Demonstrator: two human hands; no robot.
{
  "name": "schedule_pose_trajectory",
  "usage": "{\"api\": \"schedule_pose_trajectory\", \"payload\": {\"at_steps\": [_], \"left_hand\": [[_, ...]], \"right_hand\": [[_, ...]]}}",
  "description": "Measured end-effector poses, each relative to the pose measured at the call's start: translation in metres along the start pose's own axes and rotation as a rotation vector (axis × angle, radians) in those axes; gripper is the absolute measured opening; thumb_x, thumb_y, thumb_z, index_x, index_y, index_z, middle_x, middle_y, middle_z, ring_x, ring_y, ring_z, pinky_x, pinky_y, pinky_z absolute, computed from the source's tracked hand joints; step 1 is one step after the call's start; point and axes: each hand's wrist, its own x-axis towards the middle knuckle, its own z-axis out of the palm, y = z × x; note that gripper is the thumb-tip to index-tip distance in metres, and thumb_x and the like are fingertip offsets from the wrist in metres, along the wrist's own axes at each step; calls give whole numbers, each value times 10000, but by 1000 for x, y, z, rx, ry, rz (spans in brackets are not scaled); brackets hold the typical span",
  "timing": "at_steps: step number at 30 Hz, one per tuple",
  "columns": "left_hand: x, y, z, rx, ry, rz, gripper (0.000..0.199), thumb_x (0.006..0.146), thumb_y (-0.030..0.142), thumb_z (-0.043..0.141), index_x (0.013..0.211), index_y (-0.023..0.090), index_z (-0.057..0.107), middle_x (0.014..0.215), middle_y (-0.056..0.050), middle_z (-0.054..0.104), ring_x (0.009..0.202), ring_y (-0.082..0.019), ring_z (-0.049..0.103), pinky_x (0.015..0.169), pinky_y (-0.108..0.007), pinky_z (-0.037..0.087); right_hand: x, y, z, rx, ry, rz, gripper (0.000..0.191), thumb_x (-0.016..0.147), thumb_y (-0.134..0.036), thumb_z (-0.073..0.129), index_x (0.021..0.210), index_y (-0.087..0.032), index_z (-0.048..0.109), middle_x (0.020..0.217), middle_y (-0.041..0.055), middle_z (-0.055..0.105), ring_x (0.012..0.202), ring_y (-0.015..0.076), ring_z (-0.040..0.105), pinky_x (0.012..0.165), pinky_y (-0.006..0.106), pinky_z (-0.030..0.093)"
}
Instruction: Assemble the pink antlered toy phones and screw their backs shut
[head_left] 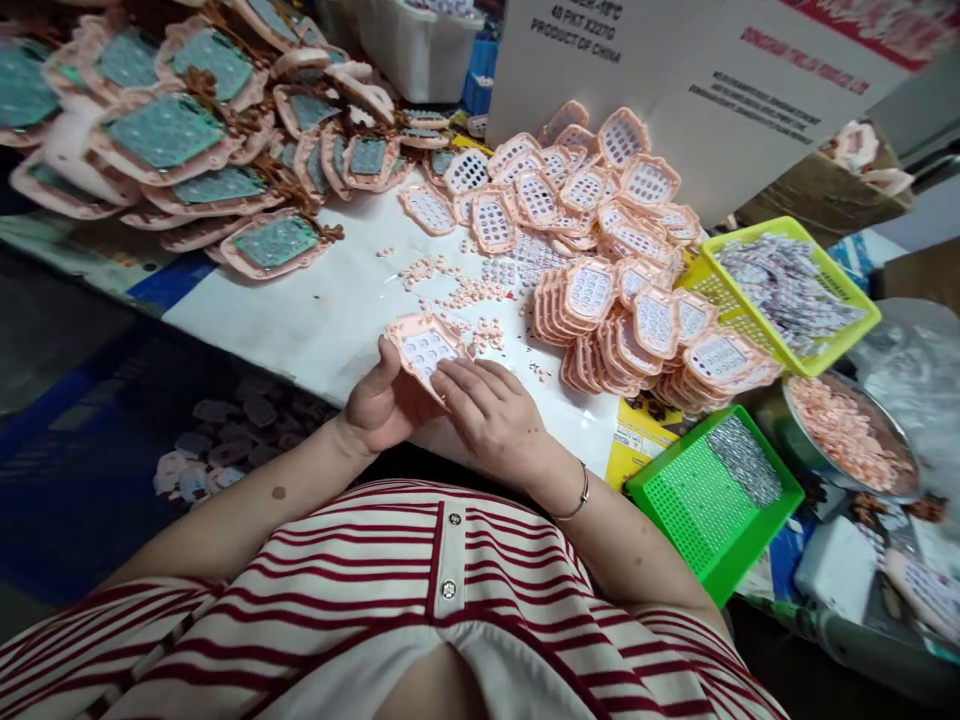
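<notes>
A pink frame-like piece with a white face of small printed buttons (424, 345) is tilted between my hands near the table's front edge. My left hand (380, 405) grips its left side, thumb up along the rim. My right hand (487, 410) lies with its fingers together over the piece's lower right side; its fingertips rest on the face. Small pink parts (469, 290) are scattered on the white table (262, 325) just beyond. Stacks of similar pink pieces (589, 290) stand to the right of them.
Pink pieces with teal panels (165, 130) are heaped at the left. A large printed box (637, 60) stands behind. On the right are a yellow basket (832, 365), a green basket (690, 520) and a metal bowl (911, 490) of pink parts. A blue crate (67, 450) sits below left.
</notes>
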Motion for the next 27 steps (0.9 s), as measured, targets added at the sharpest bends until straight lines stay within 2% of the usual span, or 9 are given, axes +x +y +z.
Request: {"api": "schedule_pose_trajectory", "payload": {"at_steps": [4,7,9,12,16,19,21,24,27], "left_hand": [[4,-1,7,24,-30,-70,750,704,747,696,1218,201,692,1278,-121,676,1143,-300,649,908,-441,592],[8,-4,6,60,-12,-146,728,697,671,761,1225,174,692,1240,-129,683,1050,-273,677,860,-412,610],[10,-6,4,78,0,-173,709,701,638,776,1225,168,694,1216,-125,688,1023,-267,682,842,-402,616],[12,-7,3,88,14,-176,681,708,615,781,1218,171,701,1190,-118,694,991,-260,686,822,-391,619],[14,-5,4,100,23,-176,650,719,600,780,1205,175,710,1174,-119,699,974,-255,687,806,-379,618],[16,0,2,97,27,-170,655,706,599,790,1200,176,712,1163,-116,702,960,-250,688,802,-372,615],[17,5,-1,87,36,-158,653,705,594,793,1199,175,710,1158,-117,703,953,-248,689,800,-370,613],[20,11,-8,60,67,-134,630,722,589,782,1189,172,711,1137,-119,710,932,-243,692,781,-362,610],[24,17,-14,10,101,-108,592,736,573,778,1163,169,715,1090,-108,719,888,-227,694,763,-354,608]], "right_hand": [[-19,38,-42,-168,55,337,360,996,-212,424,1326,-181,566,1314,140,686,1236,247,625,1081,473,425],[-35,77,-90,-390,52,674,383,1015,-274,351,1288,-149,588,1158,162,731,1083,273,669,1032,497,413],[-46,98,-116,-527,-1,810,388,1011,-297,341,1241,-136,609,1080,170,735,1026,286,663,988,485,411],[-59,115,-132,-637,-142,828,352,999,-290,346,1163,-160,630,1059,158,730,992,282,637,956,457,394],[-65,120,-127,-674,-340,796,322,985,-250,347,1098,-161,635,1010,150,734,942,269,628,920,432,376],[-58,122,-128,-610,-489,813,339,991,-323,372,1085,-160,654,985,154,741,895,278,635,834,411,380],[-42,125,-134,-573,-476,822,386,1000,-398,382,1170,-167,640,1038,159,741,902,283,636,798,400,377],[5,135,-134,-554,-435,779,406,1001,-442,404,1200,-179,639,1034,152,730,904,275,625,806,402,370],[68,153,-103,-487,-501,647,318,989,-370,453,1127,-185,672,977,128,711,887,257,607,840,412,371]]}}
